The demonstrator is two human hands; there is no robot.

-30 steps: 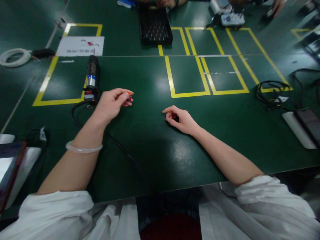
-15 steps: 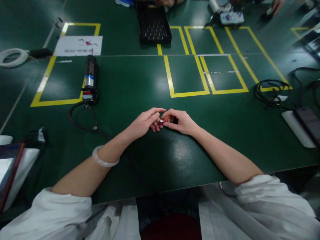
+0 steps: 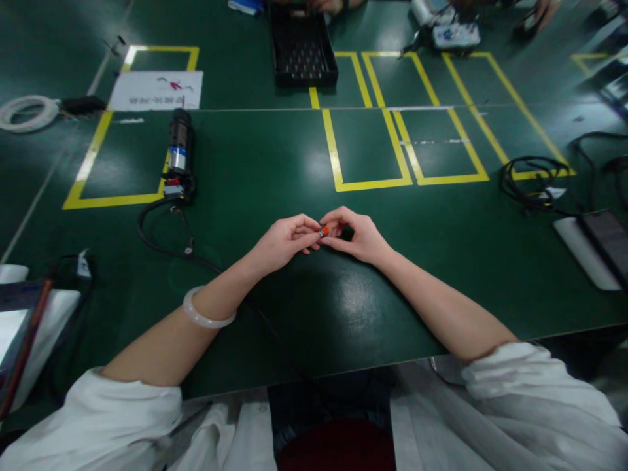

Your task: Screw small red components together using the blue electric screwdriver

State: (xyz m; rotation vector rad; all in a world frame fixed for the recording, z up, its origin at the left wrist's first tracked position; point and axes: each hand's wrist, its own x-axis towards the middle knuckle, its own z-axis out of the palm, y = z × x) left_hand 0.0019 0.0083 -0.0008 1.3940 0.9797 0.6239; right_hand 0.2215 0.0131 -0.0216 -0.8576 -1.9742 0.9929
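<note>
A small red-orange part [image 3: 324, 231] with a pale metallic end sits between my two hands, above the green table [image 3: 275, 157]. My left hand [image 3: 287, 241] pinches its left end between thumb and fingers. The fingertips of my right hand [image 3: 356, 235] close on it from the other side. Its exact kind is too small to make out, and the fingers cover part of it. Up and to the left lies a black cylindrical device [image 3: 180, 154] with a silver and blue band, a black cable [image 3: 152, 235] running from its lower end.
Across the table stands a black tray [image 3: 305, 80], with another person's hand behind it. Coiled black cable [image 3: 532, 180] and a dark-screened device [image 3: 606, 239] lie at right. A white label sheet [image 3: 157, 91], a white coil [image 3: 29, 114] and a tablet-like device [image 3: 24, 327] are at left.
My left thumb and fingers have closed onto the small red-orange part, which has turned and risen slightly. My right hand keeps its grip. The view has shifted a little.
</note>
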